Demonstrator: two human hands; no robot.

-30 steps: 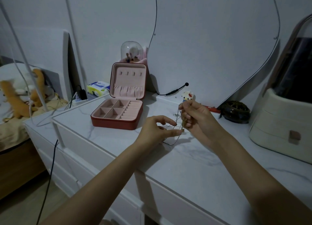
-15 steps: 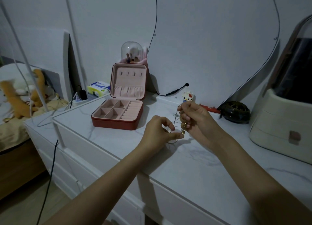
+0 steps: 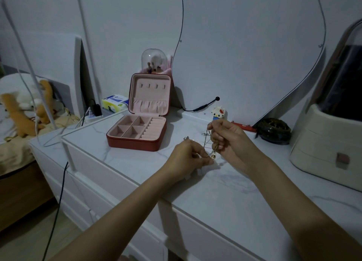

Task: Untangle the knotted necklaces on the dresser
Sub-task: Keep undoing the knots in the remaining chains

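Your left hand and right hand meet just above the white marble tabletop, both working the tangled necklaces. Your left hand is curled, its fingertips pinching the chain low down, right beside a gold clasp. Your right hand is a little higher, fingers curled round the upper strands, so the thin chains stretch between the two hands and a loop hangs toward the tabletop. Behind and to your left, the red jewelry box sits open on the tabletop, lid upright, well apart from the hands. A small block figure stands just behind your right hand, near the wall. A dark round dish lies further right.
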